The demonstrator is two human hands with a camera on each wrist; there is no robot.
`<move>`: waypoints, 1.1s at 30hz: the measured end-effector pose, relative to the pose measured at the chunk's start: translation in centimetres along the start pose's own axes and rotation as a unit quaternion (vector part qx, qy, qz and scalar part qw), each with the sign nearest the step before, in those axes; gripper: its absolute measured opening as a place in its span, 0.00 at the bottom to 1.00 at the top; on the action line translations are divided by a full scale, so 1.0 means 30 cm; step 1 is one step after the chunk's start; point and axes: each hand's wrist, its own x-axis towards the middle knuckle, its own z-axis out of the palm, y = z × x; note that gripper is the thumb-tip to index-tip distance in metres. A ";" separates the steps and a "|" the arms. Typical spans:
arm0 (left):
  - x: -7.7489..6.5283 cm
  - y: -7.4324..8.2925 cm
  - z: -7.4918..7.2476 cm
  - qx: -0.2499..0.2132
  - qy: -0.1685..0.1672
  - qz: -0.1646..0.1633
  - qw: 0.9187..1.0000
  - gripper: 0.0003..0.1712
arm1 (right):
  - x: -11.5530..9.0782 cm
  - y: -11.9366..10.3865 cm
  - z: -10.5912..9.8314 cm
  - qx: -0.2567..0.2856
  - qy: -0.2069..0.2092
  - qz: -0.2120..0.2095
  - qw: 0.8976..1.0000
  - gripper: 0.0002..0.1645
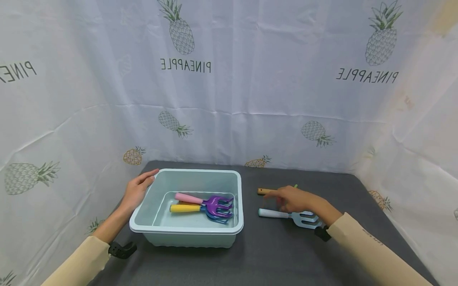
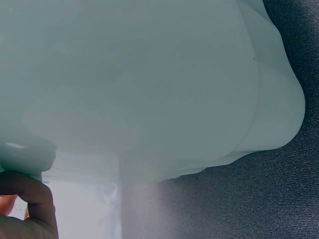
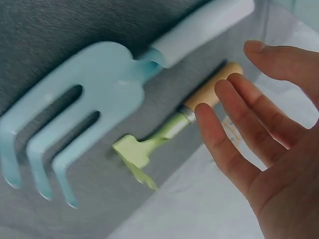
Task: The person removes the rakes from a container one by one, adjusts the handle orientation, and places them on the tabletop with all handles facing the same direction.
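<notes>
White cloth printed with pineapples (image 1: 232, 89) hangs behind and around a dark grey table (image 1: 272, 258). On it, toward the left, stands a pale blue-green bin (image 1: 186, 229), and the left hand (image 1: 137, 191) grips its left rim near the far corner, fingers curled over the edge. Inside lie 2 toy garden forks on the bin's floor: a purple fork with a pink handle (image 1: 216, 205) and, partly beneath it, a blue fork with a yellow handle (image 1: 184, 208). An orange-brown piece (image 1: 187, 203) shows between their handles, mostly hidden. To the right of the bin, 2 more tools rest on the table: a pale blue fork with a white handle (image 3: 112, 82), nearer the person, and a green tool with a wooden handle (image 3: 175, 125), beyond it. Over the wooden handle is the right hand (image 1: 291, 198), thumb and fingers well parted, gripping nothing; whether a fingertip touches the handle I cannot tell.
</notes>
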 end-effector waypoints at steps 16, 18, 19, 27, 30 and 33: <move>0.003 -0.009 -0.002 0.004 0.000 -0.008 1.000 0.29 | 0.033 -0.077 -0.160 -0.037 0.035 -0.020 0.998 0.33; 0.003 -0.006 -0.001 0.004 0.000 -0.008 1.000 0.29 | 0.041 -0.095 -0.177 -0.044 0.036 -0.027 0.998 0.33; 0.002 -0.004 0.000 0.004 0.000 -0.008 1.000 0.29 | 0.046 -0.103 -0.185 -0.048 0.037 -0.031 0.998 0.33; -0.004 0.008 0.003 -0.002 -0.001 -0.009 1.000 0.29 | 0.103 -0.187 -0.247 -0.071 0.035 -0.050 0.996 0.35; -0.005 0.010 0.005 -0.005 -0.003 -0.009 1.000 0.29 | 0.120 -0.232 -0.271 -0.080 0.040 -0.066 0.994 0.35; -0.005 0.012 0.005 -0.004 -0.003 -0.010 1.000 0.29 | 0.139 -0.279 -0.291 -0.083 0.042 -0.079 0.993 0.35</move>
